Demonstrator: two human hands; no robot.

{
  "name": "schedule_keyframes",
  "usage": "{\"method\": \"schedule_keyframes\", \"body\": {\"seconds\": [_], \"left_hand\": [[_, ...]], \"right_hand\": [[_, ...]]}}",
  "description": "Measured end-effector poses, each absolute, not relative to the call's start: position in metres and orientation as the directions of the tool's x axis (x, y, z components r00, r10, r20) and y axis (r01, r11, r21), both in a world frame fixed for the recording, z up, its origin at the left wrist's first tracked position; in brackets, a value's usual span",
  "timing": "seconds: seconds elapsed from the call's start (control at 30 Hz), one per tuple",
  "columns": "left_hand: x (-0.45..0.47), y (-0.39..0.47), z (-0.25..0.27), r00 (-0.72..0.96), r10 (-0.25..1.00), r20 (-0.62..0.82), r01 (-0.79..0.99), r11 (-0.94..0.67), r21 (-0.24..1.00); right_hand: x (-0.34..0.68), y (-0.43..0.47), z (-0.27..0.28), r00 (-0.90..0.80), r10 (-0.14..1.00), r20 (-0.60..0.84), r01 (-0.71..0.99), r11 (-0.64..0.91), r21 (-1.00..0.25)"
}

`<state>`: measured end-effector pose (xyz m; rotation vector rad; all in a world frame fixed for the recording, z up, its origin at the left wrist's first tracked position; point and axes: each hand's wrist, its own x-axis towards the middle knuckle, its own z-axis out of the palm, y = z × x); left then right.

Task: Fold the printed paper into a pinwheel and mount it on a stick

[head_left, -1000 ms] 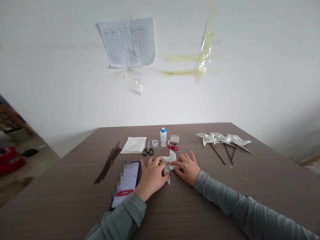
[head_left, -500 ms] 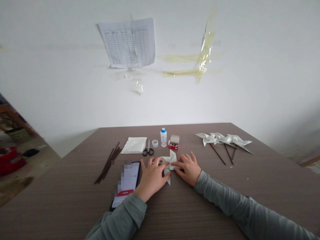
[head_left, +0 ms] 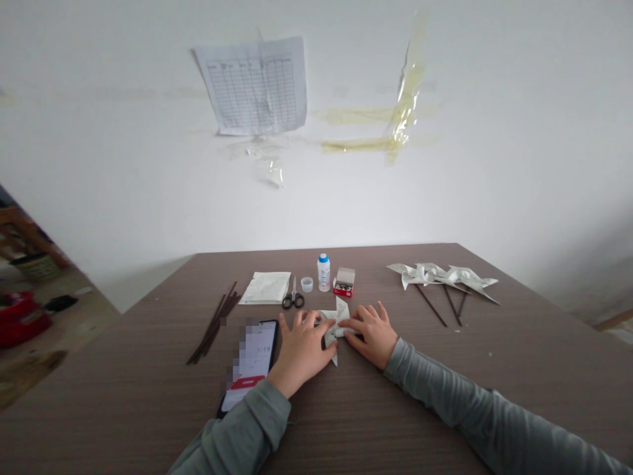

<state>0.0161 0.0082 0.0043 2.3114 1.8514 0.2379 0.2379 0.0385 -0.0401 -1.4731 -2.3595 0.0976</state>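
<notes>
A folded paper pinwheel (head_left: 339, 318) made of printed paper lies on the brown table (head_left: 395, 409) in front of me. My left hand (head_left: 299, 351) presses on its left side, fingers bent over the paper. My right hand (head_left: 372, 332) rests on its right side, with thumb and forefinger at the paper's centre. Both hands cover much of the pinwheel. A phone (head_left: 250, 363) with a lit screen lies just left of my left hand.
Behind the hands stand black scissors (head_left: 293, 298), a small clear cap (head_left: 306, 284), a white bottle with a blue cap (head_left: 323, 272) and an open red box of pins (head_left: 343, 282). A paper stack (head_left: 266, 287) and dark sticks (head_left: 215, 322) lie at left. Finished pinwheels on sticks (head_left: 445, 280) lie at right.
</notes>
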Motion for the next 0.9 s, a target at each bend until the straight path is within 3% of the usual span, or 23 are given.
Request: {"method": "schedule_keyframes", "body": {"seconds": [0.9], "left_hand": [[0.016,0.005,0.003,0.214,0.977,0.018,0.953,-0.212,0.217]], "right_hand": [[0.24,0.04,-0.046,-0.37,0.884,0.286,0.854,0.445,-0.271]]}}
